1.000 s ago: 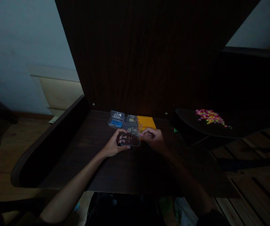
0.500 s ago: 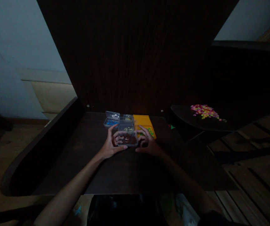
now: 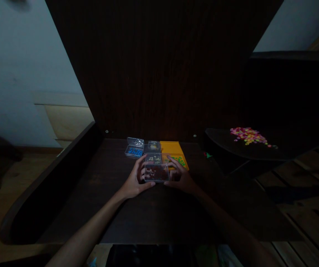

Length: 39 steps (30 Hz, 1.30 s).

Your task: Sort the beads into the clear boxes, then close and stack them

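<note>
In front of me, a small clear plastic box [image 3: 157,174] with a transparent lid is held just above the desk. It is dim inside and I cannot make out its contents for sure; pale bits show through the upper part. My left hand [image 3: 133,181] is closed on its left side, thumb along the front edge. On the right side, my right hand [image 3: 184,180] has its thumb at the front corner and fingers at the back. Behind stand an open clear box of blue pieces [image 3: 134,151], a clear box with pale pieces [image 3: 154,147] and an orange box [image 3: 172,147] with green pieces.
A heap of pink, yellow and orange pieces [image 3: 249,135] lies on a dark side shelf [image 3: 220,141] at the right. A small green and red item [image 3: 207,155] sits near the shelf's base. The dark desk [image 3: 92,200] has a raised left side panel [image 3: 51,181].
My right hand has closed in on the box's right side. The box's lid, more upright before, appears lower. The whole view has shifted slightly, with everything lower in the picture.
</note>
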{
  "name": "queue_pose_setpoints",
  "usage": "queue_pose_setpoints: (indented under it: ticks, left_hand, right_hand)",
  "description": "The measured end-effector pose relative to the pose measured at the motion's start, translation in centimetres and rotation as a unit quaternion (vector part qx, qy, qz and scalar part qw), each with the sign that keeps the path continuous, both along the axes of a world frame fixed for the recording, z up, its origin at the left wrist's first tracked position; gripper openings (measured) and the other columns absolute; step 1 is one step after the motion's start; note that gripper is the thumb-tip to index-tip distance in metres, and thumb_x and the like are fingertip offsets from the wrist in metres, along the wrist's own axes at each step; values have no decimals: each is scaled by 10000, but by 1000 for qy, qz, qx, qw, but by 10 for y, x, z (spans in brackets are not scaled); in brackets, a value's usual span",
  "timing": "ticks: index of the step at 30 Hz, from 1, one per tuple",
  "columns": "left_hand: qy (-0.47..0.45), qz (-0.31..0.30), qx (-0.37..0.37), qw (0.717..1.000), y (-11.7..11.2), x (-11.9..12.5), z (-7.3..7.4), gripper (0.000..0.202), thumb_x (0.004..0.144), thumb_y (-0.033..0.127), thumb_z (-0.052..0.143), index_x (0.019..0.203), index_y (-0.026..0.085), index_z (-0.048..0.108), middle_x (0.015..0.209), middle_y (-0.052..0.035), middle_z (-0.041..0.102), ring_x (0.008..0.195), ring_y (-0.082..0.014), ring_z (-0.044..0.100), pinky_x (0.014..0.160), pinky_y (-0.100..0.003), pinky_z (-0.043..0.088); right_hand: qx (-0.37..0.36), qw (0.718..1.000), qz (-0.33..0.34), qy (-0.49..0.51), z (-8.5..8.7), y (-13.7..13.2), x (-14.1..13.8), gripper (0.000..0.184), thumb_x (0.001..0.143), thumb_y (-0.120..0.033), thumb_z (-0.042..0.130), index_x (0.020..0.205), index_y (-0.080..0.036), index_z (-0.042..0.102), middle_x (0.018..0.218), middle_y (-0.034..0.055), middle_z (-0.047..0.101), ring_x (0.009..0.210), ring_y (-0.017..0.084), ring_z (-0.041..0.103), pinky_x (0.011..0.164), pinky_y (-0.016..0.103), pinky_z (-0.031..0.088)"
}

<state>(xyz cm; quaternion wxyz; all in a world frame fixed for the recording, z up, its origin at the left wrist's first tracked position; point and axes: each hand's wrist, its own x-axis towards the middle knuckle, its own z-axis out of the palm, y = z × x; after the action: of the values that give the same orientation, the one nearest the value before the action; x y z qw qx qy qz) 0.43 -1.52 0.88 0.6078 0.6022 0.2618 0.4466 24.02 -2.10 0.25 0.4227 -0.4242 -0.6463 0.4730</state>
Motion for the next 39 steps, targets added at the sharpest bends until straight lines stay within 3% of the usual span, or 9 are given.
queue_pose_setpoints:
  ticks: [9, 16, 18, 21, 24, 28, 33, 36, 39]
  left_hand:
    - [64, 88, 78, 991, -3, 5, -7, 765, 755, 271, 788, 1375, 267, 341, 1386, -125, 480, 1308, -295, 474, 1097, -512, 399]
    - [112, 146, 191, 964, -2, 1, -3, 506, 795, 273, 750, 1240, 259, 508, 1426, -104, 438, 1347, -280, 430, 1068, -457, 446]
    - [107, 156, 217, 958, -1, 1, -4, 444, 793, 272, 751, 1182, 245, 538, 1423, -108, 440, 1330, -279, 452, 1054, -458, 458]
    - [109, 173, 231, 951, 0, 1, -6, 373, 788, 291, 755, 1101, 216, 565, 1388, -129, 476, 1269, -281, 516, 1016, -464, 487]
    - [108, 184, 239, 947, 1, 1, -6, 352, 783, 302, 758, 1064, 202, 572, 1359, -139, 504, 1245, -282, 538, 988, -463, 508]
    - [121, 189, 256, 940, 1, 1, -6, 337, 775, 303, 767, 1038, 195, 586, 1341, -144, 524, 1216, -277, 564, 988, -464, 509]
    - [133, 181, 282, 933, 0, 2, -4, 336, 797, 312, 746, 1054, 189, 568, 1333, -154, 536, 1207, -271, 576, 920, -433, 557]
    - [178, 183, 348, 902, 2, 1, -1, 359, 825, 312, 719, 1120, 186, 557, 1360, -165, 529, 1215, -276, 576, 934, -456, 552]
    - [233, 175, 462, 838, 7, -2, 5, 485, 837, 320, 707, 1268, 195, 522, 1428, -167, 482, 1335, -313, 466, 1052, -550, 452]
  right_hand:
    - [26, 999, -22, -1, -5, 1, 3, 828, 651, -334, 838, 1377, -218, 458, 816, -1, 632, 636, 116, 577, 546, 233, 480]
    - [92, 994, -45, -35, -8, 0, 1, 585, 747, -345, 760, 1278, -241, 539, 1250, 101, 590, 656, 105, 613, 621, 285, 548]
    - [136, 988, -49, -60, -9, 0, 1, 523, 783, -350, 730, 1264, -246, 552, 1319, 107, 562, 760, 142, 655, 705, 320, 569]
    - [240, 962, -59, -115, -7, 0, 1, 474, 818, -355, 705, 1261, -261, 566, 1333, 99, 576, 1094, 244, 621, 909, 419, 533]
    - [362, 913, -86, -171, 0, -1, 0, 581, 775, -383, 758, 1304, -260, 553, 1404, 120, 527, 1291, 303, 488, 1042, 512, 433]
    - [470, 852, -114, -203, 4, -3, -3, 606, 775, -339, 768, 1332, -277, 539, 1427, 115, 509, 1289, 298, 494, 1044, 520, 438]
    - [509, 818, -110, -243, -2, -2, -4, 468, 842, -166, 673, 1282, -301, 588, 1307, 50, 629, 1277, 261, 511, 1019, 493, 480]
    - [508, 818, -104, -249, -5, -1, -1, 487, 842, -113, 642, 1286, -308, 594, 1286, 22, 647, 1262, 246, 528, 1006, 471, 500]
    - [513, 815, -119, -242, -5, 1, 1, 517, 834, -86, 632, 1296, -314, 591, 1286, 17, 647, 1245, 242, 547, 992, 465, 513]
